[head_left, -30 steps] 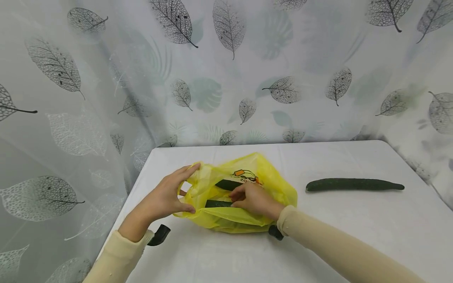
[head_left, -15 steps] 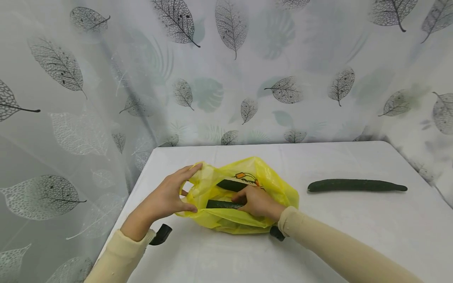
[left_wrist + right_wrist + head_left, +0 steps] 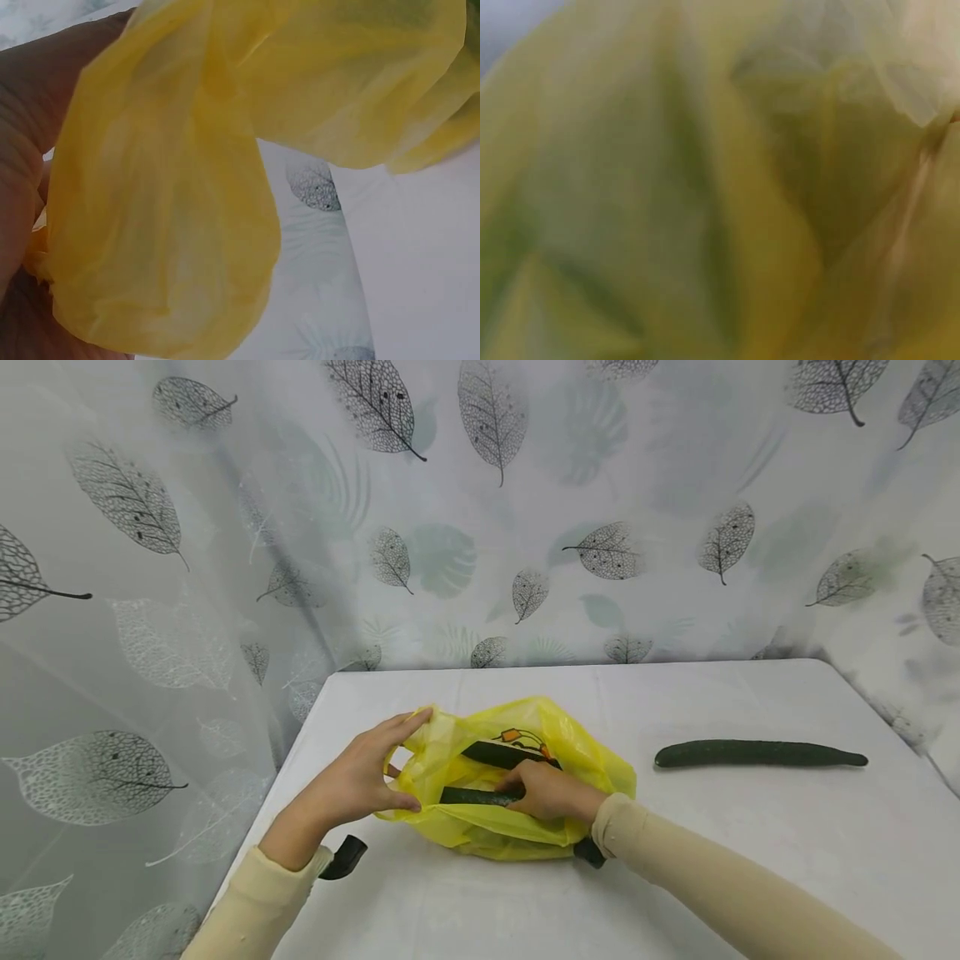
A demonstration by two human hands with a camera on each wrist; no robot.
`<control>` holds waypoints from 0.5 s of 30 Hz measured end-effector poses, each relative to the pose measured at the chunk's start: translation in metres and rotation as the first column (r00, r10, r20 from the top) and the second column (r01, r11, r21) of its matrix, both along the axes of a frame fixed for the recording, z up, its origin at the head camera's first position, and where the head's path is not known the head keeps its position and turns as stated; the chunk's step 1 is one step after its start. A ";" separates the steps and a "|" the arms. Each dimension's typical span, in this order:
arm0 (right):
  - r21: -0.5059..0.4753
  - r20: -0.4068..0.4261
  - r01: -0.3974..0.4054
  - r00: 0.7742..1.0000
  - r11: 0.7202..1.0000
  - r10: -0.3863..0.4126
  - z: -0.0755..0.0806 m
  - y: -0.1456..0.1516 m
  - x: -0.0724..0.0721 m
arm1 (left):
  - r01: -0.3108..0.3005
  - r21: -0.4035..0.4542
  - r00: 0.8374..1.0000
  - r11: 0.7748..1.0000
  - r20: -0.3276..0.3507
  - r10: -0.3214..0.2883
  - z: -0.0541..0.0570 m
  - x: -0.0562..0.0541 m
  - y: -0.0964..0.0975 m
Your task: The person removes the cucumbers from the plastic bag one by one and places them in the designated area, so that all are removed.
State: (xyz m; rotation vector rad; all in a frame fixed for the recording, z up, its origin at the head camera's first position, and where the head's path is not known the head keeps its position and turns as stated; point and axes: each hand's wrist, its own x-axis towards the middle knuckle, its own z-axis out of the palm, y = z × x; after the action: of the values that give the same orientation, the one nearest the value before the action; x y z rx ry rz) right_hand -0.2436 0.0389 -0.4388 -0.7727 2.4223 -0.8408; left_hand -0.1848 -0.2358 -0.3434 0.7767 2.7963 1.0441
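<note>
In the head view, a yellow plastic bag [image 3: 600, 760] lies on the white table with its mouth facing up. My left hand [image 3: 360, 777] holds the left side of its rim, thumb at the near edge and fingers at the far edge. My right hand [image 3: 551, 789] reaches inside, thumb and fingers on a dark green cucumber [image 3: 472, 796] whose right part is hidden by the hand. Behind it in the bag lies a dark, straight-edged thing [image 3: 491, 752]. In the left wrist view, the bag's thin film [image 3: 165, 187] hangs beside the palm. Blurred bag film [image 3: 765, 187] fills the right wrist view.
A long dark green cucumber [image 3: 757, 753] lies on the table [image 3: 720, 835] to the right of the bag. A leaf-patterned curtain [image 3: 480, 527] hangs behind and along the sides. Black devices show at both wrists, the left one [image 3: 343, 858] near the sleeve.
My right hand has shifted slightly right and lower inside the bag, and more of the cucumber shows. The bag's far rim has sunk a little. My left hand stays at the rim.
</note>
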 end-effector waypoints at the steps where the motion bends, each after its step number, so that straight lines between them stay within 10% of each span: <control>1: 0.004 0.008 -0.014 1.000 1.000 0.014 0.000 0.000 0.000 | 0.000 -0.002 1.000 1.000 0.000 0.000 -0.001 0.000 0.000; 15: -0.043 -0.095 -0.001 0.995 0.999 -0.003 -0.001 0.003 0.012 | 0.004 0.052 0.996 0.999 -0.089 0.001 -0.001 -0.003 -0.004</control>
State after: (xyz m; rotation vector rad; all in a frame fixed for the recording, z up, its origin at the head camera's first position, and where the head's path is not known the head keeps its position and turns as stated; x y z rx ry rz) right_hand -0.2314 0.0414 -0.4395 -0.8461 2.4950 -0.8778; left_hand -0.1881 -0.2398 -0.3446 0.8511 2.8521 1.1131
